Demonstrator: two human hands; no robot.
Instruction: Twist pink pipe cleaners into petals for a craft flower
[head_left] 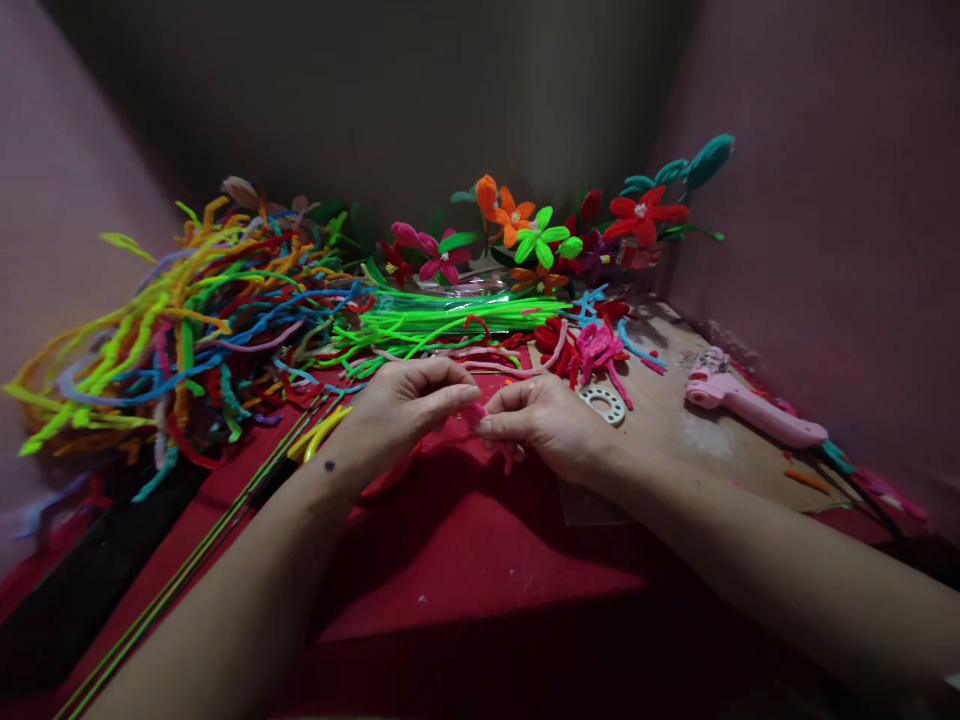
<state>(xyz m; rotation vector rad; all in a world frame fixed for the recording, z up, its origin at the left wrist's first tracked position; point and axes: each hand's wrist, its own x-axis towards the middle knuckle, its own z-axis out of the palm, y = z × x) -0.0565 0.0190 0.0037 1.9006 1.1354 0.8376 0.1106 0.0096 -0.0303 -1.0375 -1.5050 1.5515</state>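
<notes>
Both hands meet over the front middle of the red tabletop (pixel 465 590). Between their fingertips is a short piece of pink pipe cleaner (pixel 480 411), mostly hidden by the fingers. My left hand (pixel 416 395) is closed, thumb and forefinger pinching it from the left. From the right, my right hand (pixel 551 420) pinches the same piece, and pink bits hang under its fingers. Just behind my right hand lie a bundle of pink bent pipe cleaners (pixel 598 346) and a pale round disc with holes (pixel 602 405).
A tangled pile of coloured pipe cleaners (pixel 180 330) fills the left. Bright green pipe cleaners (pixel 450 318) lie across the back, before finished flowers (pixel 541 238). At right, a pink glue gun (pixel 757 405) rests on cardboard (pixel 667 450). Long green stems (pixel 202 560) run beside my left forearm.
</notes>
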